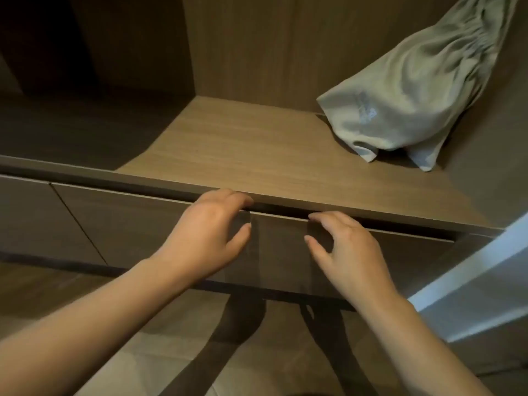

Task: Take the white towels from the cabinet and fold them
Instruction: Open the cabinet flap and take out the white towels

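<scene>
My left hand [211, 224] hooks curled fingers over the top lip of the flat brown wooden drawer front [280, 247], thumb apart. My right hand [345, 247] curls its fingertips on the same lip. I judge I'm opening it for towels, so next comes an even, straight pull. Beyond, at the back right of the light wooden shelf [243, 144], a crumpled whitish cloth [405, 101], perhaps a towel, slants from its shelf-resting end up to the right.

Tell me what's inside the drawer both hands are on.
Nothing visible inside: the drawer front covers its contents. Only a dark gap shows along its top edge, where fingers of the left hand and right hand curl.
</scene>
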Available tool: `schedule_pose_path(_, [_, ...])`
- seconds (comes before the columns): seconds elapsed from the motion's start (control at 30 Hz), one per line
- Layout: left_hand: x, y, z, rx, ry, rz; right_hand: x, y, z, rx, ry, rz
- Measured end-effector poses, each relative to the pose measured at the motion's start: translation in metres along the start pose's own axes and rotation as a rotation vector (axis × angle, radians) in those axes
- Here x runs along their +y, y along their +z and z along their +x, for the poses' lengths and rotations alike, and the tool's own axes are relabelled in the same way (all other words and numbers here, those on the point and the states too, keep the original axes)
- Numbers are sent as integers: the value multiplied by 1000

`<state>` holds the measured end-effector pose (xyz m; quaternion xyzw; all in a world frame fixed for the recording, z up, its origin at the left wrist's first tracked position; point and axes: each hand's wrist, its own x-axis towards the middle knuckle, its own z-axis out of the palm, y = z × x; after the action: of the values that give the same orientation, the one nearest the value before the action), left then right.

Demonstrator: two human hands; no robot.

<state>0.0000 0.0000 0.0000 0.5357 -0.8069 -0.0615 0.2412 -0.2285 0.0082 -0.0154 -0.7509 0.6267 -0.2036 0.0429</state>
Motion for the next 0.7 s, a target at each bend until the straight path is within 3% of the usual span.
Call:
schedule_pose_path(0.57, [-10, 1, -6, -9, -15, 308, -5, 21, -8, 80, 31, 25])
schedule_pose_path(0.7, [-13, -2, -3, -4, 6, 281, -6, 20, -13, 88, 41, 30])
